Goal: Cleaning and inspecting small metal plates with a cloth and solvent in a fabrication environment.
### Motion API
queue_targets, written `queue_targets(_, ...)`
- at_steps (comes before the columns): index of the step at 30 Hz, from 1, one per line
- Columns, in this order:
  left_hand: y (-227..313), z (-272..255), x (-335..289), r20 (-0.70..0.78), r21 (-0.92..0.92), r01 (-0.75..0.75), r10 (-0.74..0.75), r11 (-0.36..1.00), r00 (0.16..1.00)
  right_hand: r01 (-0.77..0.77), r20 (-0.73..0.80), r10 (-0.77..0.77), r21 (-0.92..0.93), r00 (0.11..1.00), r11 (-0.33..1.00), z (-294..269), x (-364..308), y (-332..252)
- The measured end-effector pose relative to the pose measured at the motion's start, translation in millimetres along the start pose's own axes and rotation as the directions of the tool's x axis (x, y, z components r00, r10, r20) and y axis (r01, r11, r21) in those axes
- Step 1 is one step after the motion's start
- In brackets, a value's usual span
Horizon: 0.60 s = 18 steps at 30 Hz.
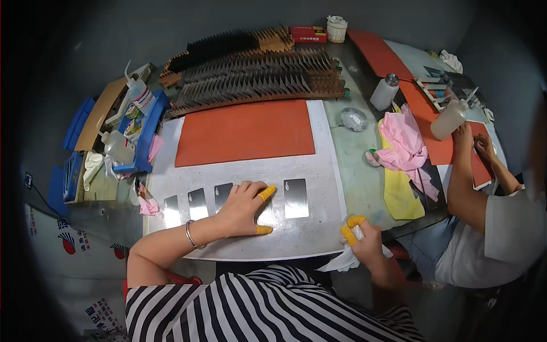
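Several dark, glossy rectangular cards with small pale marks lie in a row on the white work sheet (319, 239). My left hand (242, 212), with yellow finger cots on thumb and index finger, spans one card (265, 216), its fingertips at the card's upper and lower ends. The palm side and most of that card are hidden. Right of it lies a separate card (296, 198); to the left are others, including one card (198, 203) near my wrist. Off the sheet's right front corner, my right hand (364, 242), also in yellow cots, is closed on a crumpled white cloth (340, 262).
An orange mat (245, 134) lies behind the cards, with slotted racks (250, 80) beyond. At left stands a blue tray (152, 137) with squeeze bottles. A round metal dish (354, 119) and pink cloth (401, 142) lie right. A co-worker's arms (468, 165) are farther right.
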State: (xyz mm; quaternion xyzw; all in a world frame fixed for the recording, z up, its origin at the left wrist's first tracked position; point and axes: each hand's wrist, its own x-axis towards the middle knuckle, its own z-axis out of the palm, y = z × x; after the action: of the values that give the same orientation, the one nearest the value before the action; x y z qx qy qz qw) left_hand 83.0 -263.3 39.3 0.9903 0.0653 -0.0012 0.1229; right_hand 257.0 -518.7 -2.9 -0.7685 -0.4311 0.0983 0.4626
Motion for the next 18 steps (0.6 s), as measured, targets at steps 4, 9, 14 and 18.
queue_targets(4,-12.5,-37.3,45.3,-0.192,0.074,-0.170,0.181,0.983,0.965,0.131,-0.054,-0.131,0.004,0.990,0.991,0.9,-3.4,10.7)
queue_targets(9,-41.1,-101.5,179.7,-0.341,-0.143,-0.078,0.025,0.987,0.940,0.089,-0.075,-0.083,0.085,0.994,0.992,-2.1,-2.7,1.4)
queue_targets(14,-90.5,-90.2,281.1,-0.299,-0.163,-0.097,0.045,0.982,0.953,0.027,-0.086,-0.020,0.085,0.996,0.996,-2.9,-4.8,4.7)
queue_targets(18,-104.7,-80.0,305.3,-0.191,-0.058,-0.002,-0.009,0.998,0.982,0.048,-0.093,-0.043,0.057,0.995,0.997,-8.1,-1.5,-0.4)
